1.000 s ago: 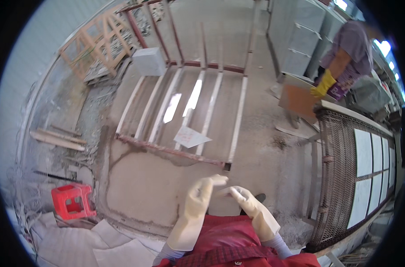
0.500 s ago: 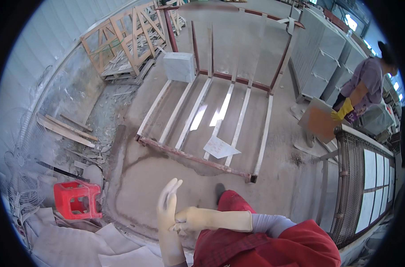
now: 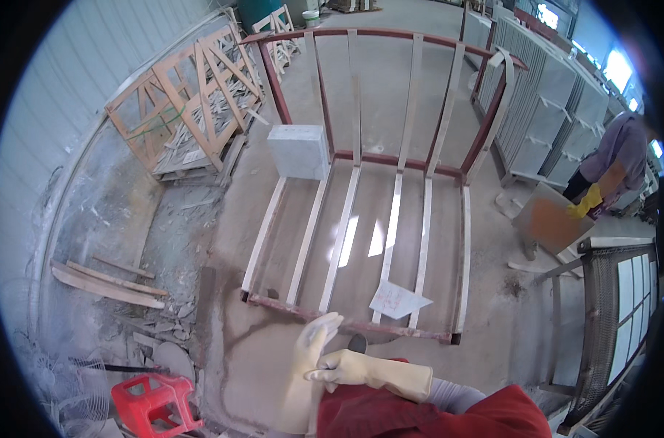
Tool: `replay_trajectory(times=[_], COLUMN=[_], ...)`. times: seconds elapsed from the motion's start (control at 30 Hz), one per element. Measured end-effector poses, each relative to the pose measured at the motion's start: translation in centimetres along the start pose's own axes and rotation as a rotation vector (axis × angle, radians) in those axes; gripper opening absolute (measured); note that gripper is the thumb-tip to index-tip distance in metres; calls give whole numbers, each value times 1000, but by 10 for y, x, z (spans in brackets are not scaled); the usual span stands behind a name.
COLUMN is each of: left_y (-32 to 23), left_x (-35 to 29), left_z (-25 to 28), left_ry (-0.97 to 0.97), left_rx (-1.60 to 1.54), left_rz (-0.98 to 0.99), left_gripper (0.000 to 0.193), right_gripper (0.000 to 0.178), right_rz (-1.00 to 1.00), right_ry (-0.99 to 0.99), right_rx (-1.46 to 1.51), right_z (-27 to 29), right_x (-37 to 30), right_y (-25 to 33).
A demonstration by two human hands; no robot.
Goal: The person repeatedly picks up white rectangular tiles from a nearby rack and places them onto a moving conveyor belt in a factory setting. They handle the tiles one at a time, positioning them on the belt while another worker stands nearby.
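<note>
Both my hands wear long cream rubber gloves. My left hand [image 3: 313, 349] is raised upright at the lower middle, its fingers stretched out and holding nothing. My right hand [image 3: 344, 367] reaches across from the right, its fingers closed on the wrist part of the left glove [image 3: 297, 401]. Beyond the hands stands a red metal rack [image 3: 354, 326] with pale bars along its base and back. A stack of pale stone tiles [image 3: 297, 152] stands at the rack's back left. A white angular piece [image 3: 400, 300] with faint red writing lies on the front bars.
A red plastic stool [image 3: 154, 407] and a fan [image 3: 76, 387] stand at lower left. Wooden crates [image 3: 193, 109] with stone scraps line the left wall. On the right are stacked slabs [image 3: 540, 95], a mesh-sided frame [image 3: 602, 336] and a co-worker [image 3: 616, 157] in yellow gloves holding a brownish panel [image 3: 554, 219].
The view has tilted up, so the rack sits lower and more of its back shows. Both hands appear farther right and lower. My right hand still grips the left glove.
</note>
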State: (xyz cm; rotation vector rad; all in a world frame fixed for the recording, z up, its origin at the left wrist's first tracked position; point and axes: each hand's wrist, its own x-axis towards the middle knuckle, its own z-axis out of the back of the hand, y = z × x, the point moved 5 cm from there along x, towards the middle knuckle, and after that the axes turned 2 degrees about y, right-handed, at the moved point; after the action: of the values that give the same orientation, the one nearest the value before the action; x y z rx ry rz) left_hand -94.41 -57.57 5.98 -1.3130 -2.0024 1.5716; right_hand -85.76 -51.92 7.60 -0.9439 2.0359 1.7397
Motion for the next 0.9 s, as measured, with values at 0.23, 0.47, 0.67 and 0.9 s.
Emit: replay_trajectory(times=[0.23, 0.47, 0.67, 0.9], left_y=[-49, -98, -130, -105], left_x=[85, 232, 504, 801], left_z=[109, 227, 321, 418], left_ry=[-343, -482, -417, -477], left_rx=[-284, -269, -121, 468], left_rz=[-25, -14, 118, 200], left_gripper=[53, 51, 47, 61], right_gripper=[39, 38, 33, 44], right_rz=[219, 259, 178, -123], right_ry=[-298, -722, -1106, -1132], right_rx=[322, 652, 817, 703], right_z=[90, 214, 325, 467], right_x=[47, 99, 216, 364], right_y=[68, 74, 26, 91])
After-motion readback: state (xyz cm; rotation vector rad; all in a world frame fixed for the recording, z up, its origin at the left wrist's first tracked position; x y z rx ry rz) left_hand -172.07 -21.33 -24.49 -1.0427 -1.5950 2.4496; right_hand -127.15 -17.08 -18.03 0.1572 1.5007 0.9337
